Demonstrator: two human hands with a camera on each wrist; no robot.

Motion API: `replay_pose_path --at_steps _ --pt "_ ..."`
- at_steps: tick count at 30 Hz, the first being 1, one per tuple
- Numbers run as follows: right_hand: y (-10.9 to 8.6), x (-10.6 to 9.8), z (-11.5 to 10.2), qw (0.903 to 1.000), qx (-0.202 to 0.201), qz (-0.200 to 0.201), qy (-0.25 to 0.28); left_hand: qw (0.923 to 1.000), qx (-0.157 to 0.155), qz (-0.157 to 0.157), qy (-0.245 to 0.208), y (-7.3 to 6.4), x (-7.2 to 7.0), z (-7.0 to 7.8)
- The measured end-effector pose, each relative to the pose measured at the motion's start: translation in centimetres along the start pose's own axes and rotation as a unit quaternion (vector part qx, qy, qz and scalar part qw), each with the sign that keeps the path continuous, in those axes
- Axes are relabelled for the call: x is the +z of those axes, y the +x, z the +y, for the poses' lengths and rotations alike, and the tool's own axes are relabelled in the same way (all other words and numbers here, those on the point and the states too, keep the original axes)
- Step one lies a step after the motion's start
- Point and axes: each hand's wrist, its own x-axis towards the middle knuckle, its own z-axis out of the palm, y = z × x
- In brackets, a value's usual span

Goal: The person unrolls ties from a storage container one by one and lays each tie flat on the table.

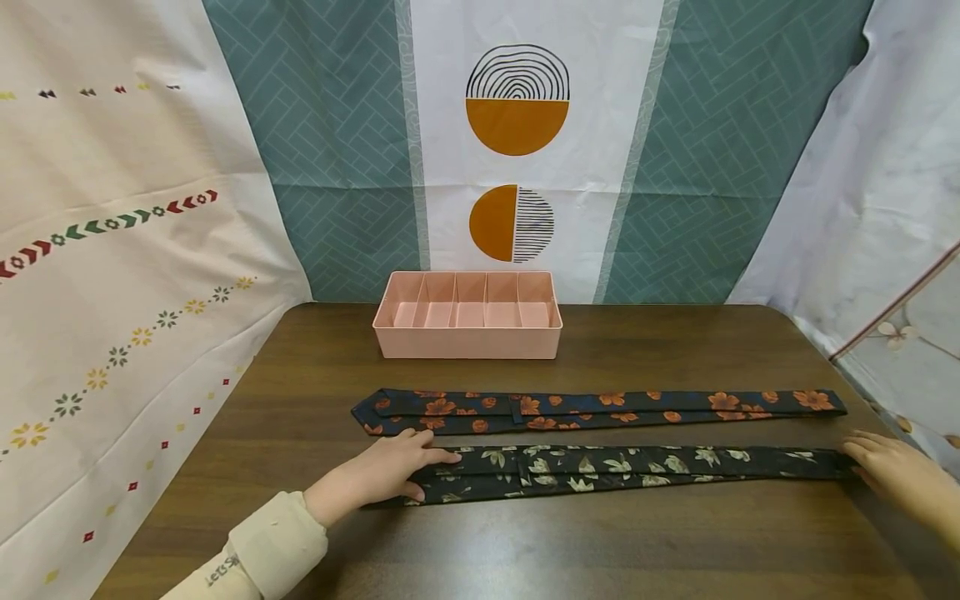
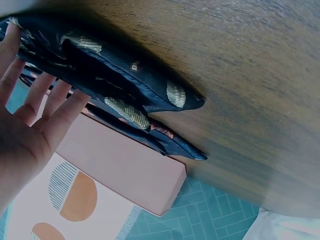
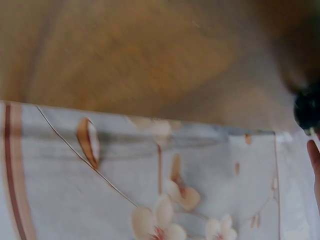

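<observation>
A black necktie with pale leaf-like flowers (image 1: 585,468) lies lengthwise across the near part of the table, folded in two. At its left end my left hand (image 1: 393,465) rests with fingers spread, the thumb by the near edge and straight fingers (image 2: 62,100) along the far edge. Its pointed end tents slightly off the wood in the left wrist view. My right hand (image 1: 900,475) pinches the narrow right end; the right wrist view catches only a dark bit of tie (image 3: 307,111) beside a finger. Just beyond lies a second dark necktie with orange flowers (image 1: 600,410), roughly parallel.
A pink box with several compartments (image 1: 467,343) stands at the back of the brown wooden table (image 1: 525,550). Patterned cloths hang round it: a teal and white one (image 1: 345,150) behind, a cream one (image 1: 150,292) on the left, a flowered one (image 1: 900,150) on the right.
</observation>
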Motion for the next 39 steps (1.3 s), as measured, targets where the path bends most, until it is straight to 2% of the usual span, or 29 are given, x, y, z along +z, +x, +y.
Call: replay_pose_path --at_steps 3,7,11,14,19,24,29,34,39 --pt "-0.9 0.9 -0.4 0.9999 0.007 0.014 -0.005 1.0000 0.000 -0.001 0.000 -0.1 -0.1 0.0" --pt "-2.0 2.5 -0.5 0.9991 -0.005 0.042 -0.002 1.0000 0.000 -0.003 0.001 -0.2 -0.3 0.1" --pt "-3.0 3.4 -0.1 0.9967 0.028 0.036 0.067 1.0000 0.005 -0.004 0.004 -0.1 -0.3 0.1" --pt "-3.7 3.8 0.0 0.9893 0.066 0.017 0.129 1.0000 0.005 -0.006 0.000 -0.1 -0.2 0.1" --pt "-4.8 4.0 0.1 0.9834 0.085 0.004 0.161 0.9999 0.010 -0.004 0.005 0.1 0.2 0.0" --pt "-5.2 3.9 0.0 0.9849 0.078 0.016 0.153 0.9996 0.024 0.003 0.013 0.1 0.2 -0.1" --pt "-4.3 3.6 0.5 0.9907 0.060 0.013 0.121 0.9995 0.026 0.014 0.015 -0.3 0.3 -0.2" --pt "-3.2 3.4 0.6 0.9929 0.044 0.009 0.110 0.9998 0.013 0.014 0.012 -1.0 0.4 -0.3" --pt "-2.9 3.6 0.7 0.9927 0.029 0.016 0.116 0.9999 0.001 0.009 0.009 -1.2 0.0 -0.3"
